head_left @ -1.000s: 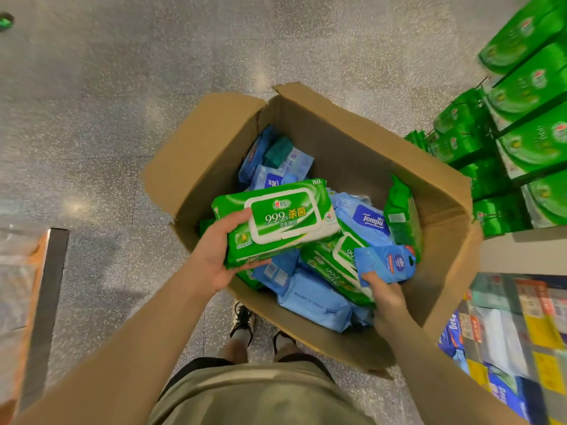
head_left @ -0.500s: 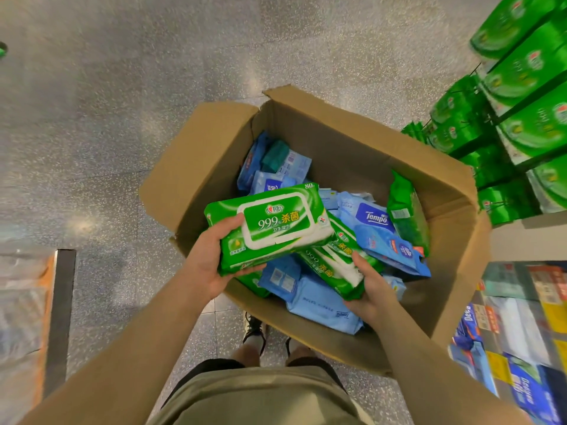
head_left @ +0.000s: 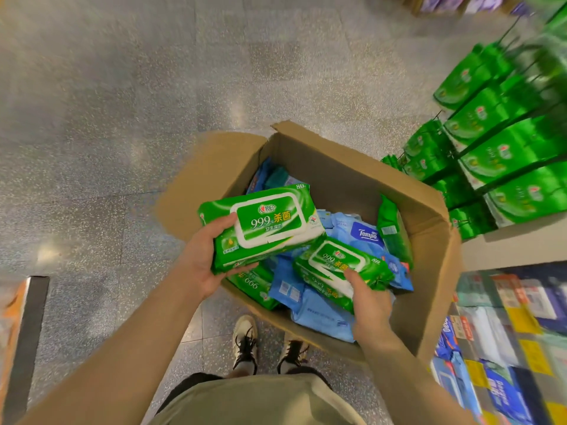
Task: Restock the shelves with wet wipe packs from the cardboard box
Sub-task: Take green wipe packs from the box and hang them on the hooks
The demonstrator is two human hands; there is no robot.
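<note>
Meanwhile our left hand (head_left: pixel 201 259) grips one green plastic wipe pack (head_left: pixel 260 227), right hand (head_left: pixel 366 299) pinches another (head_left: pixel 340 271); its loose edge-hold risks slipping back into the brown cardboard box (head_left: pixel 343 173)

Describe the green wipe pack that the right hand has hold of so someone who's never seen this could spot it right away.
Find the open cardboard box on the floor beside the shelves. At its near right, the right hand grips a green pack lying over blue packs. Unlike the matching green pack in the left hand, it sits lower and slants down to the right.
</note>
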